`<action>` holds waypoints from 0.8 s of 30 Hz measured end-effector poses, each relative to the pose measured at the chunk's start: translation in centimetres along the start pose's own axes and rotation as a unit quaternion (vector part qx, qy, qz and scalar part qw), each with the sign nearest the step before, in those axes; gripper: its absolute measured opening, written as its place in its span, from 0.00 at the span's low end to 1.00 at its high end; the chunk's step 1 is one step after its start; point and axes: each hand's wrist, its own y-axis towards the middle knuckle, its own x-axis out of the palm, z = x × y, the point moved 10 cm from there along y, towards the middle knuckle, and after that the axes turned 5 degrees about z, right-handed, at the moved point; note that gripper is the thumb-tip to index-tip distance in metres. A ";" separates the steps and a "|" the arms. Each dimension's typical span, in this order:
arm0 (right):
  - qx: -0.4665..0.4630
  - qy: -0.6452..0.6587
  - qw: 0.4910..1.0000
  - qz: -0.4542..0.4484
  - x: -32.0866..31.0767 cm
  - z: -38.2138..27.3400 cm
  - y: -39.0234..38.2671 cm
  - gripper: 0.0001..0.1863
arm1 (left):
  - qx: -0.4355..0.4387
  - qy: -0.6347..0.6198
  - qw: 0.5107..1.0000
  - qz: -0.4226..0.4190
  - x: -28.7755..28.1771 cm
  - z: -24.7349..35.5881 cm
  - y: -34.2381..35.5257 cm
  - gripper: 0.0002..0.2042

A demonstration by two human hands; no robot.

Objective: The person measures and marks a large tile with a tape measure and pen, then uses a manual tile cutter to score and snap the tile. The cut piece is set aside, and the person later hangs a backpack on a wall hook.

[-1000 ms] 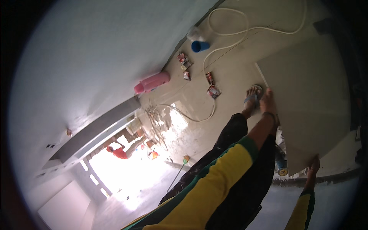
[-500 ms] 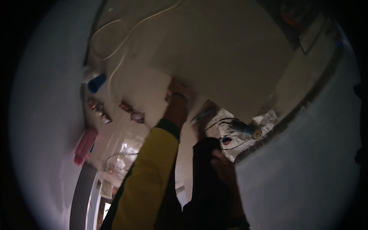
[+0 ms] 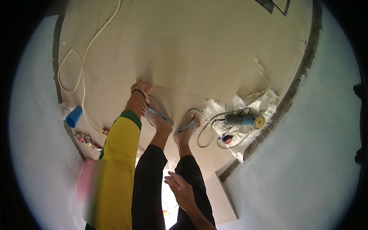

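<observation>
My left hand (image 3: 141,87), at the end of a yellow-and-green sleeve, grips the near edge of a large beige panel (image 3: 195,65), beside my sandalled left foot (image 3: 157,117); the panel's far extent blends into the similar floor. My right hand (image 3: 180,186) hangs empty over my dark trousers, fingers apart. To the right of my right foot (image 3: 189,122), an angle grinder (image 3: 237,120) with a blue body, yellow disc and looped cord lies on a crumpled white woven sack (image 3: 264,99), along with a small red-and-black round item (image 3: 227,140).
Left: a pale cable (image 3: 84,65), blue cup (image 3: 73,117) and small packets (image 3: 86,139) by the wall (image 3: 36,88); a blurred pink shape (image 3: 86,180). Behind my right leg: a perforated board (image 3: 220,199) against the right wall (image 3: 291,172). Top right: dark-edged pieces (image 3: 274,5).
My view has swung round toward the floor ahead. My right hand has let go of the panel and moved down by my thigh; my left hand still holds it, now low by my foot.
</observation>
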 end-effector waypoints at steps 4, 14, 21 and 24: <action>0.031 -0.009 0.999 0.030 -0.4 0.2 0.2 0.22 | 0.002 0.030 0.999 0.020 -0.6 0.1 0.5 0.16; 0.013 -0.016 1.000 0.011 -0.4 -0.6 0.4 0.22 | -0.008 0.072 0.997 0.033 -1.4 -0.5 4.9 0.18; 0.015 0.019 1.000 0.011 -0.6 -0.4 0.6 0.22 | -0.035 0.086 0.996 0.013 -1.4 -0.3 4.2 0.17; 0.011 0.028 1.000 0.001 -0.7 0.1 0.6 0.23 | 0.047 0.209 0.976 0.024 -1.4 1.9 1.6 0.16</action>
